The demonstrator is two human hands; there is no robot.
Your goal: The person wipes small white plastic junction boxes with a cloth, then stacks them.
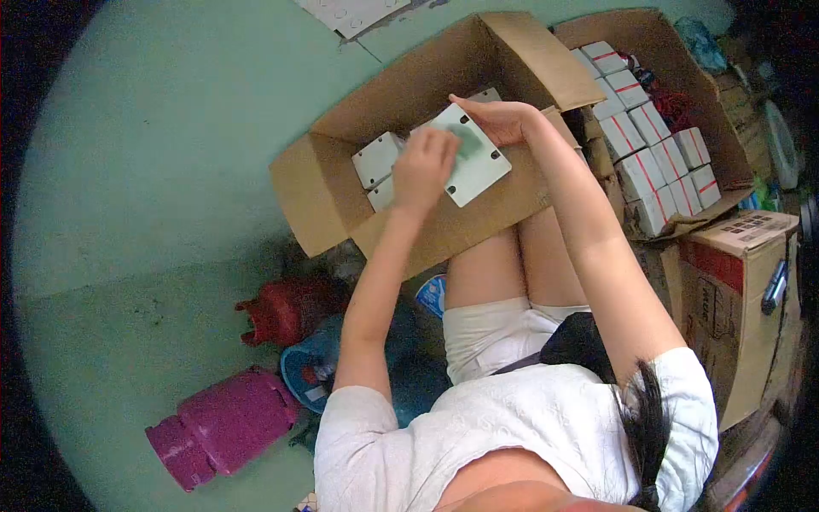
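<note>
Holding a white panel point(479, 168) by its upper right edge, the right hand point(503, 121) is clamped on it, wrist bent and partly behind the edge. The left hand point(424, 162) sits at the panel's left side with its fingers bunched (it is blurred, so I cannot tell whether it grips anything or only presses the face). The hands are apart, with part of the panel between them. The panel is tilted above a carton point(311, 200), near its front wall, and shows black marks near its corners and a greenish patch beside the left fingers. More white blocks point(375, 160) lie inside the carton, with similar black marks.

As for writing, little of it can be read. A taped box point(712, 324) at the right carries a red band and dark print on its side, with more print on top; the letters are too slanted and small to make out. A dark blue object point(775, 288) is against its side. Behind that box, a second carton point(725, 128) holds small boxes point(650, 124) marked with red stripes. A blue cylinder point(294, 375) shows a pale label, too small to read, between a red cylinder point(294, 311) and a magenta cylinder point(226, 422). A blue-and-white thing point(432, 295) by the thigh has markings I cannot decipher. At the top, a pale sheet point(350, 12) bears faint circles.
</note>
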